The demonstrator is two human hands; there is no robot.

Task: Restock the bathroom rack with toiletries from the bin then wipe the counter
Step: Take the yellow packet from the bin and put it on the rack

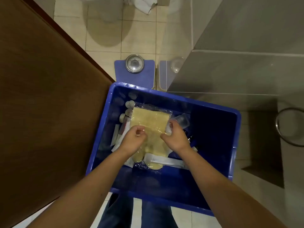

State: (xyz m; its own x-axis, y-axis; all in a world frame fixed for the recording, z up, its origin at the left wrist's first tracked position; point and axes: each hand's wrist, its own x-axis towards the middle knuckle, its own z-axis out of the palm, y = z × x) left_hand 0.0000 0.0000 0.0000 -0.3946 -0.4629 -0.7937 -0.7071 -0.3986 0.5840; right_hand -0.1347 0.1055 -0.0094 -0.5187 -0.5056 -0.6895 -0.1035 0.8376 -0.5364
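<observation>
Toiletries (128, 111) fill a blue bin (233, 145) on a tiled bathroom floor (105, 38), where the left hand (134, 139) and right hand (176, 137) pinch a clear-wrapped yellow cloth packet (149, 120) above it.

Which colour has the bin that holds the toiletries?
The bin is blue, clearest in the head view.

Both hands, left hand (134, 139) and right hand (176, 137), pinch yellow packet (150, 121) over blue bin (213, 209).
</observation>
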